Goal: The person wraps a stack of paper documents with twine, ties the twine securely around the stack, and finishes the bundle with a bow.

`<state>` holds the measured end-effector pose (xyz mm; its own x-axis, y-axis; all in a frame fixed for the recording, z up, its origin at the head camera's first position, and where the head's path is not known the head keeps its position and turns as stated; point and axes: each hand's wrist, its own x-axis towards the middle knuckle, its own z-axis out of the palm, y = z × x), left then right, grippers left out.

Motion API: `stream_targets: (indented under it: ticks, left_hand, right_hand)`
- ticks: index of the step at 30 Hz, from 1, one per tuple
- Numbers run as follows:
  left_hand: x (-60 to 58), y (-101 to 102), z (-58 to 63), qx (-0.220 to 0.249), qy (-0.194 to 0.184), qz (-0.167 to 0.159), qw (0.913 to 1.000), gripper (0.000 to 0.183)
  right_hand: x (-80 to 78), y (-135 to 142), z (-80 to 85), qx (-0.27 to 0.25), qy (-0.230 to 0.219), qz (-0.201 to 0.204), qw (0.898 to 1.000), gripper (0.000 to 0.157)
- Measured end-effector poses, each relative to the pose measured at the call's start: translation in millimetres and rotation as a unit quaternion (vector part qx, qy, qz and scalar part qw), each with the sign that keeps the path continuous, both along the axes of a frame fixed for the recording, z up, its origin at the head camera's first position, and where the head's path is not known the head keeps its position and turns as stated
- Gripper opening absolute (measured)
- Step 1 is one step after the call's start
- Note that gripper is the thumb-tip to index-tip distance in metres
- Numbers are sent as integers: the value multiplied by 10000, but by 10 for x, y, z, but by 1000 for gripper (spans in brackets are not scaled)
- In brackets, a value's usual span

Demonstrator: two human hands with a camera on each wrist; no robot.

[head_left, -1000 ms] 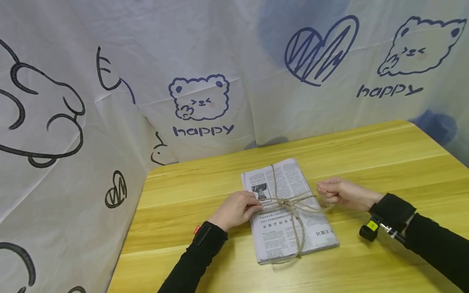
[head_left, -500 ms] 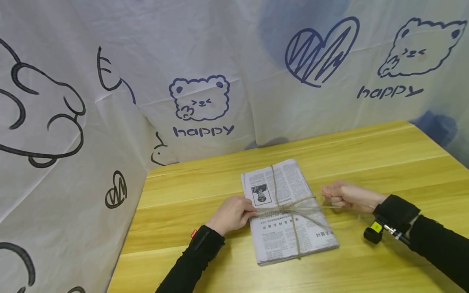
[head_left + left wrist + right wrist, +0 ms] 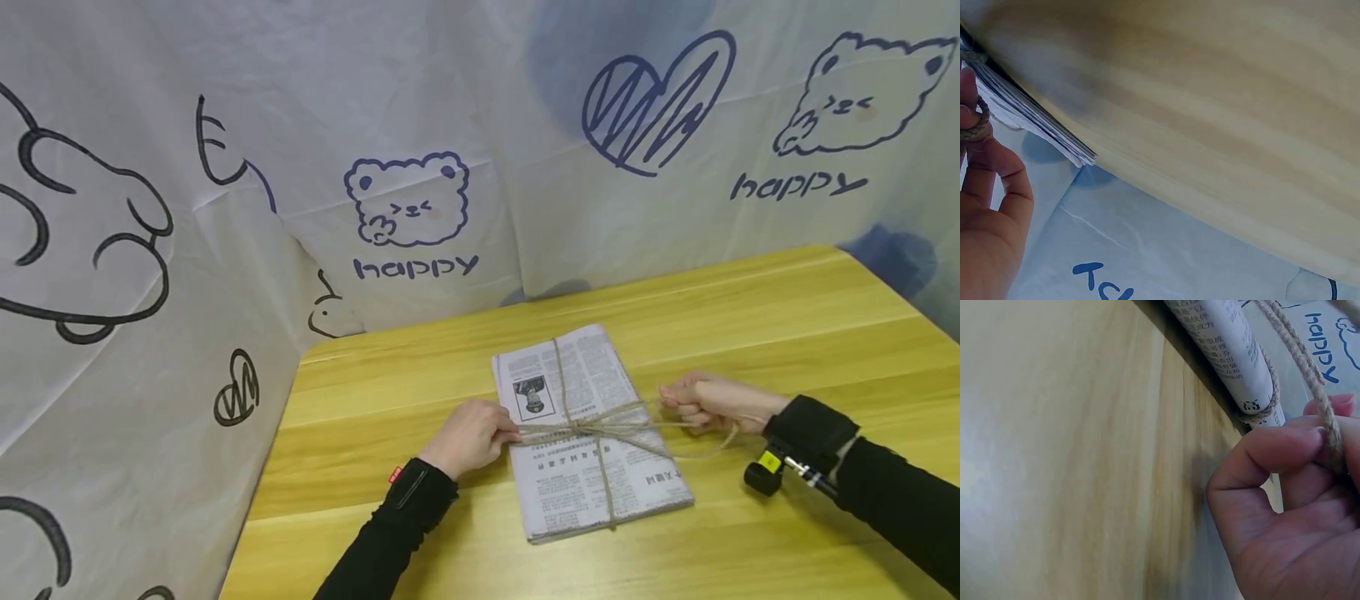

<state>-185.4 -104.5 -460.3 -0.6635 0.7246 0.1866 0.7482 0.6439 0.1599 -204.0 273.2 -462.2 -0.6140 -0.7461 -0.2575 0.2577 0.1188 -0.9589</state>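
Observation:
A stack of folded newspapers (image 3: 562,500) lies on the table, bound crosswise with twine (image 3: 607,487). Strands meet at a knot (image 3: 581,427) near the middle of the top sheet. At the stack's left edge, my left hand (image 3: 471,435) pinches twine; in the left wrist view a bend of twine (image 3: 984,119) shows between thumb and fingers. Off the right edge, my right hand (image 3: 708,402) grips strands that run fairly straight from the knot. The right wrist view has twine (image 3: 1300,359) passing under the thumb. A loose strand (image 3: 716,452) curves below the right hand.
The yellow wood-grain table (image 3: 390,383) extends around the stack. White cloth (image 3: 420,83) with drawn bears, hearts and lettering hangs behind and to the left. A small camera (image 3: 763,473) sticks out from the right wristband.
The right hand has shifted slightly right, and the left hand slightly left and nearer. A twine loop that drooped over the stack's front is drawn away, and the strands between the hands are straighter.

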Motion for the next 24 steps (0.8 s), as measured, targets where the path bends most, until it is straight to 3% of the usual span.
stream_targets:
  ticks: [5,9,13,18,24]
  left_hand:
    - [0,-2,-9,115,4,69,9999,7]
    - [-11,-6,-7,257,-154,154,9994,9]
    - [-13,-18,43,547,-150,176,9982,10]
    - [21,33,127,927,-254,14,9954,13]
    - [111,119,197,738,-34,-439,9963,15]
  right_hand:
    - [6,-1,15,276,116,-170,9994,36]
    - [-5,-23,24,426,357,-682,9961,32]
    - [-15,-76,76,-158,608,-1170,9911,25]
    - [-27,-146,176,-914,935,-1467,9805,20]
    - [-98,-215,239,-210,955,-1980,9753,28]
